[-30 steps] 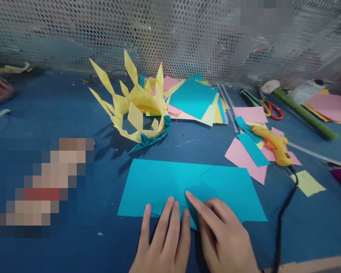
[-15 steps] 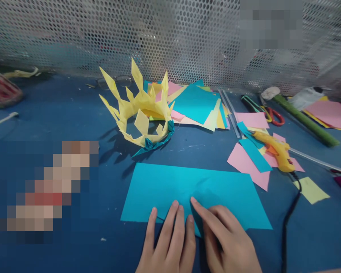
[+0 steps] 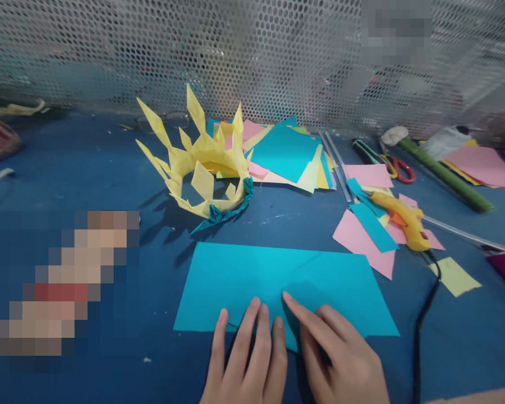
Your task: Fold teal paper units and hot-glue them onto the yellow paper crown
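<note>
A blue sheet of paper (image 3: 235, 275) lies flat on the table in front of me, its lower edge partly covered by my hands. The fingers of my left hand (image 3: 248, 359) are spread over that edge, pressing on it. My right hand (image 3: 340, 353) rests beside it, index finger stretched onto the sheet and the other fingers curled against the paper. Between the two hands a shaded part of the paper reaches below the edge; what the right thumb does is hidden. Beyond the sheet stands a yellow paper crown (image 3: 206, 154) with tall points and a twisted blue strip (image 3: 225, 214) at its front.
A yellow glue gun (image 3: 404, 219) lies on paper scraps at the right, its black cord (image 3: 425, 320) running toward me. Behind are a stack of coloured paper (image 3: 286, 151), scissors (image 3: 402, 170), a green stick (image 3: 446, 174) and a perforated metal screen (image 3: 252, 56). A blurred-out patch covers the left.
The view has shifted slightly, so the crown and scraps sit a little further left. Both hands keep almost the same place on the blue paper.
</note>
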Tool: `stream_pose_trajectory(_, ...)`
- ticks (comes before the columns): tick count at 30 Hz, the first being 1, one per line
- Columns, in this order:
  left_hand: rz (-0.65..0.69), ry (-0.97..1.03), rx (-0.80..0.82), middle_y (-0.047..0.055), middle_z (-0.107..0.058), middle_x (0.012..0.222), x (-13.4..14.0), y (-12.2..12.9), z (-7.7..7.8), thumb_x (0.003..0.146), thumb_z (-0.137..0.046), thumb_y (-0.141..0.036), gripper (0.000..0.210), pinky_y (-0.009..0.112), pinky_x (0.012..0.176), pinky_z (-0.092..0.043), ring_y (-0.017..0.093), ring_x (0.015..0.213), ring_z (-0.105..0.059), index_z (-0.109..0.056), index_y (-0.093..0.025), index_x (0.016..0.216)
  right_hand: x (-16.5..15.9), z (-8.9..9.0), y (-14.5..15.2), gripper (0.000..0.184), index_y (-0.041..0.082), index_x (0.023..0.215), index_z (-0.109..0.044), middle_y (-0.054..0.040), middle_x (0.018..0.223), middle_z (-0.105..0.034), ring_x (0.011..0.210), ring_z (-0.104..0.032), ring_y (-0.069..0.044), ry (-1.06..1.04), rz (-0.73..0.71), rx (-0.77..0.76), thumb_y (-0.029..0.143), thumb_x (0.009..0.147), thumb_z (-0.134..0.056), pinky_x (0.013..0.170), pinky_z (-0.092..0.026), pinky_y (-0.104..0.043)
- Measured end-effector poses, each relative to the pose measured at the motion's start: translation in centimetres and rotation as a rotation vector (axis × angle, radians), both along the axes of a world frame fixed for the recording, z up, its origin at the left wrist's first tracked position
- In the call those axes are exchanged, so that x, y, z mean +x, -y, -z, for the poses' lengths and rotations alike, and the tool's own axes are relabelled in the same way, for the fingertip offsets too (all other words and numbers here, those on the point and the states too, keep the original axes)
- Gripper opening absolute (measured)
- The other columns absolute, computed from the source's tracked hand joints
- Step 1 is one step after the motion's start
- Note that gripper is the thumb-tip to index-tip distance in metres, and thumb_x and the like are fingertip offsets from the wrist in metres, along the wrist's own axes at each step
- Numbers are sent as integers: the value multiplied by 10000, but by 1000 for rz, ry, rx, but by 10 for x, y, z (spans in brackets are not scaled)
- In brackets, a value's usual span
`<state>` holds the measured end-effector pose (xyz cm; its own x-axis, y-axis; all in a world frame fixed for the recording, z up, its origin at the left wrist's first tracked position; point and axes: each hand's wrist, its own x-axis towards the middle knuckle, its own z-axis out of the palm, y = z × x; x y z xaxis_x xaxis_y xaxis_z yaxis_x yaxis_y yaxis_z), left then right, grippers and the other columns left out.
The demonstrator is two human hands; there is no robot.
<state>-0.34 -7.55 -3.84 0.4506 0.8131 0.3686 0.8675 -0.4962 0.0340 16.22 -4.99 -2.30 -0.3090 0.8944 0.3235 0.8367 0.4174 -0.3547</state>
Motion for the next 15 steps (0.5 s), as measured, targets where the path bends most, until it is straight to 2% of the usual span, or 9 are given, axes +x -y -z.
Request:
stream_pose_trajectory(3, 10, -23, -18, 42, -665, 1242, -3, 0, 2, 938, -420, -357, 379, 471, 1172, 46, 243, 1286, -449, -550, -213, 1263, 0, 1, 0, 340, 195, 1225, -639, -81, 767, -649, 617, -634, -155, -6, 12, -8, 195, 951, -438, 522, -520, -207)
stream_pose_trajectory(5, 21, -59, -17, 68, -609, 1318, -6, -2, 2, 935, -411, -391, 462, 487, 1165, 62, 268, 1423, -191, -502, -156, 1322, 0, 0, 0, 329, 194, 1198, -657, -86, 775, -661, 614, -637, -155, -17, 18, -2, 192, 948, -443, 513, -516, -204)
stream_pose_trajectory(7, 58, -103, -25, 80, -552, 1380, -10, -3, 1, 922, -430, -399, 525, 484, 1158, 81, 278, 1454, 12, -452, -123, 1368, 1, 0, 0, 316, 189, 1159, -678, -94, 793, -675, 620, -643, -158, -29, 19, 6, 187, 943, -447, 512, -515, -204)
stream_pose_trajectory(8, 70, -114, -28, 75, -534, 1399, -12, -3, 1, 913, -453, -391, 537, 475, 1157, 79, 280, 1454, 37, -432, -135, 1385, 1, -1, 0, 311, 185, 1143, -685, -99, 800, -681, 619, -644, -160, -33, 17, 5, 186, 942, -448, 507, -512, -204)
stream_pose_trajectory(11, 41, -100, -20, 55, -496, 1432, -15, -2, 4, 886, -539, -378, 609, 438, 1157, 9, 293, 1451, -42, -351, -211, 1440, 2, -1, 0, 310, 179, 1137, -687, -108, 821, -692, 626, -652, -165, -37, 18, -5, 190, 943, -444, 491, -508, -202)
stream_pose_trajectory(13, 18, -89, -21, 69, -476, 1446, -15, 0, 6, 879, -543, -457, 677, 442, 1141, -50, 314, 1440, -97, -287, -242, 1468, 2, 0, 0, 313, 184, 1147, -680, -109, 830, -696, 646, -662, -170, -32, 18, -7, 187, 942, -444, 510, -519, -205)
stream_pose_trajectory(15, 25, -100, -39, 83, -452, 1461, -15, 3, 7, 869, -472, -591, 727, 461, 1114, -117, 334, 1424, -146, -246, -272, 1482, 2, 1, -1, 315, 200, 1158, -671, -105, 843, -699, 661, -669, -173, -24, 22, -3, 190, 941, -442, 526, -528, -209)
